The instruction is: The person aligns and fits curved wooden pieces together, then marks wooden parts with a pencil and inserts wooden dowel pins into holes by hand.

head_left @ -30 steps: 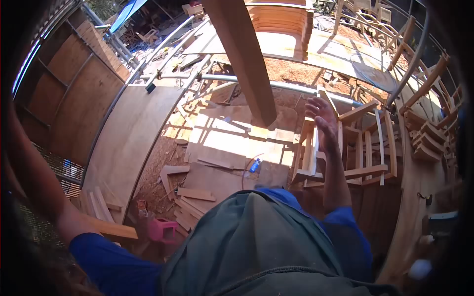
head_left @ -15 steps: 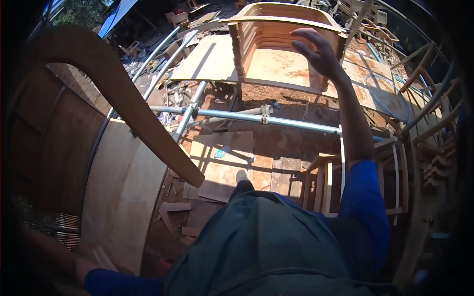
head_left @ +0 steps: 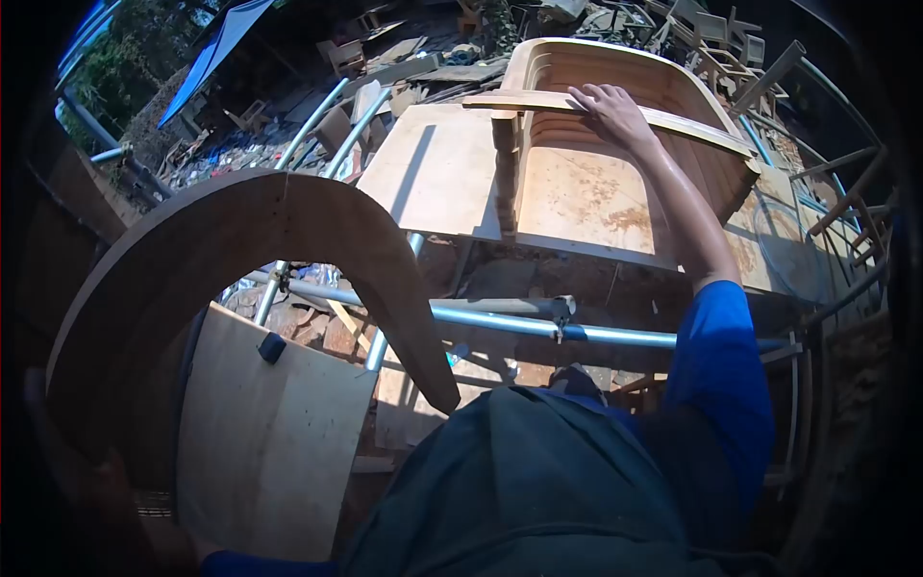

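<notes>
A large U-shaped curved wooden piece [head_left: 240, 216] fills the left of the view, its rounded bend upward and one end near my apron. My left hand [head_left: 111, 486], dim in shadow at the lower left, is closed around its other end; the fingers are hard to make out. My right hand [head_left: 613, 115] reaches forward, its fingers bent over a flat wooden strip [head_left: 687, 127]. That strip lies across the ends of a stack of nested curved wooden pieces [head_left: 596, 60], which stands on a plywood sheet [head_left: 423, 173].
A metal pipe rail [head_left: 500, 320] crosses in front of me. Another plywood board [head_left: 279, 423] slopes at the lower left. Wooden frames [head_left: 793, 404] stand at the right. Scrap and wooden chairs [head_left: 707, 43] lie behind, with a blue tarp [head_left: 212, 58] at the upper left.
My right hand has come down from above the stack onto the wooden strip. The curved piece has swung right, showing more of its bend. The view has tilted up, and my foot has moved.
</notes>
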The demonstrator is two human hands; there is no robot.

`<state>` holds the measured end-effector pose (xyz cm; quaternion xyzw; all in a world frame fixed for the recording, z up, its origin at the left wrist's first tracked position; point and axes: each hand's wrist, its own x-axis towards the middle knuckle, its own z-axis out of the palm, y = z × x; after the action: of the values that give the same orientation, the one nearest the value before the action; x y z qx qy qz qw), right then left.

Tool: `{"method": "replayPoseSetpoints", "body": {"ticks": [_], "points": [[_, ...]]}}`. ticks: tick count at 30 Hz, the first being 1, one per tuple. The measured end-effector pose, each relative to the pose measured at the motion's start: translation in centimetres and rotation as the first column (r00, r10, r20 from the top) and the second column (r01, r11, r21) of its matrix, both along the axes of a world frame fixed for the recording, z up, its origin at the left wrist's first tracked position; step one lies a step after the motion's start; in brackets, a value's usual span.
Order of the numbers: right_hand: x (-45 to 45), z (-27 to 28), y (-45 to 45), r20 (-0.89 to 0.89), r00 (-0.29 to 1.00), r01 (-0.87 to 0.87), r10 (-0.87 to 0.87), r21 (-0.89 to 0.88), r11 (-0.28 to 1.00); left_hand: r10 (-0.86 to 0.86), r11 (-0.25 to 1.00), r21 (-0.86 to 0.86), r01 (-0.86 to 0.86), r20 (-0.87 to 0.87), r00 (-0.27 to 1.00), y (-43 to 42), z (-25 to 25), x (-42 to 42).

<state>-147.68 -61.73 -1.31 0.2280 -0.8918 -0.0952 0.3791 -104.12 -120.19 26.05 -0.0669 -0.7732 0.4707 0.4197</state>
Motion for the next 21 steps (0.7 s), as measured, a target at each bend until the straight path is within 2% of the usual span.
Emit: {"method": "replayPoseSetpoints", "body": {"ticks": [1,2,5,8,12,13,15,16,19,21], "points": [[-0.9,-1.0,0.7,0.07,0.998,0.0,-0.001,0.018,1.0,0.009,1.0,-0.005,-0.009,0.015,1.0,0.6,-0.2,-1.0],[-1.0,-1.1,0.8,0.056,0.997,-0.06,0.06,-0.011,0.998,0.016,1.0,-0.014,-0.015,0.027,1.0,1.5,-0.3,-2.0],[-1.4,-1.3,1.0,0.091,0.991,-0.098,0.103,-0.058,0.993,0.027,0.999,-0.039,-0.026,0.045,0.999,4.0,-0.5,-4.1],[-1.4,0.5,1.3,0.305,0.951,-0.005,0.046,-0.134,0.991,0.04,0.997,-0.064,-0.036,0.068,0.997,7.2,-0.5,-5.2],[-0.6,4.4,1.5,0.33,0.941,-0.017,0.068,-0.154,0.988,0.029,0.996,-0.091,-0.026,0.024,0.999,12.3,-1.7,-7.7],[-1.1,4.5,1.8,0.301,0.946,-0.068,0.119,-0.177,0.982,0.042,0.995,-0.09,-0.042,0.006,0.999,13.6,-2.2,-8.3],[-2.2,4.3,2.3,0.24,0.945,-0.167,0.221,-0.225,0.96,0.089,0.992,-0.086,-0.09,-0.019,0.996,16.3,-3.0,-9.2],[-2.3,4.4,2.3,0.3,0.939,-0.116,0.17,-0.187,0.975,0.119,0.989,-0.087,-0.121,-0.027,0.992,17.4,-3.1,-9.5],[-4.6,1.0,2.9,0.205,0.957,-0.172,0.204,-0.161,0.972,0.073,0.995,-0.062,-0.074,-0.02,0.997,17.1,-2.9,-10.1],[-5.2,0.2,3.2,0.205,0.965,-0.143,0.161,-0.099,0.985,0.084,0.996,-0.014,-0.084,-0.014,0.996,17.9,-2.8,-10.5]]}}
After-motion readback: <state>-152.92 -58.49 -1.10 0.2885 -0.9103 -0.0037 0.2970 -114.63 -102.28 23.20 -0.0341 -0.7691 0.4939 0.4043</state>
